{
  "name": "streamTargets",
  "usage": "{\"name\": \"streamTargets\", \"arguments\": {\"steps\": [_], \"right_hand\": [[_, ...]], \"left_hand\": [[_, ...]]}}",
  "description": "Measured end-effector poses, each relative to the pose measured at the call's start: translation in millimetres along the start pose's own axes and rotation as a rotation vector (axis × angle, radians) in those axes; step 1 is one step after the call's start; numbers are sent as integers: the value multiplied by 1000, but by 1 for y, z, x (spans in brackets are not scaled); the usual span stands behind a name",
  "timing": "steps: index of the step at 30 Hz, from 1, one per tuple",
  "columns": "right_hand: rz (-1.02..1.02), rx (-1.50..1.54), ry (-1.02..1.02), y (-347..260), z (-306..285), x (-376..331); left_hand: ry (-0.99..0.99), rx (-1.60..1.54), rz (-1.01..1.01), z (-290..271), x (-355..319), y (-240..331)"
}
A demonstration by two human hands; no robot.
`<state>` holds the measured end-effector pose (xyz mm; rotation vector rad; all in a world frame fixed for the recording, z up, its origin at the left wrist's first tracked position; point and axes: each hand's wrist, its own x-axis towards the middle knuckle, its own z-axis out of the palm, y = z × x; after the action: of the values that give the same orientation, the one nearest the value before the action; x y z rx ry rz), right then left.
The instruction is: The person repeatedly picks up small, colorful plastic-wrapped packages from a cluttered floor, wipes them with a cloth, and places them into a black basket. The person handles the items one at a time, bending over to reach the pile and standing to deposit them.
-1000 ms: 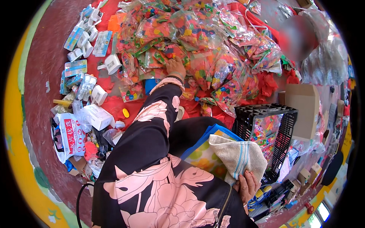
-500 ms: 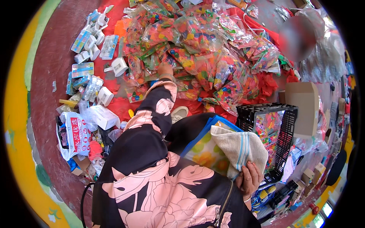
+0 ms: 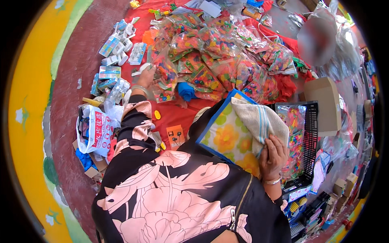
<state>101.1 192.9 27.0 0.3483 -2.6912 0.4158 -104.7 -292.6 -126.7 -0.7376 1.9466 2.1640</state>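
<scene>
My left hand (image 3: 146,77) reaches to the near left side of the pile. Its fingers are closed at the edge of a clear bag of colourful pieces (image 3: 165,79); the fingertips are partly hidden. A white plastic thing with a handle (image 3: 140,69) lies just beyond that hand. At my lap, my right hand (image 3: 274,158) grips a folded beige cloth with blue stripes (image 3: 259,117). Under this cloth lies a flowered, blue-edged cloth (image 3: 221,135), spread over my leg.
Many similar clear bags (image 3: 227,69) are heaped on the red sheet (image 3: 174,117). A black crate (image 3: 310,141) and a cardboard box (image 3: 322,107) stand at right. At left are white plastic items (image 3: 117,48) and a white carrier bag (image 3: 97,129). An orange box (image 3: 175,135) lies near my leg.
My left hand has moved left out of the pile, with a bag shifted alongside it. A blue bundle and the orange box have come into sight. My right hand keeps its hold.
</scene>
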Motion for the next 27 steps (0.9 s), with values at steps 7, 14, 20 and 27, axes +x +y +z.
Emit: {"name": "streamTargets", "arguments": {"steps": [7, 14, 20, 27], "right_hand": [[-26, 30, 94, -4, -3, -10], [260, 583, 226, 22, -16, -32], [531, 1030, 141, 20, -102, -5], [599, 1090, -19, 10, -127, 9]], "left_hand": [[-203, 378, 284, 24, -108, 122], [-813, -121, 368, 86, -208, 186], [-1020, -73, 586, 154, -253, 173], [-1225, -60, 257, 203, -274, 155]]}}
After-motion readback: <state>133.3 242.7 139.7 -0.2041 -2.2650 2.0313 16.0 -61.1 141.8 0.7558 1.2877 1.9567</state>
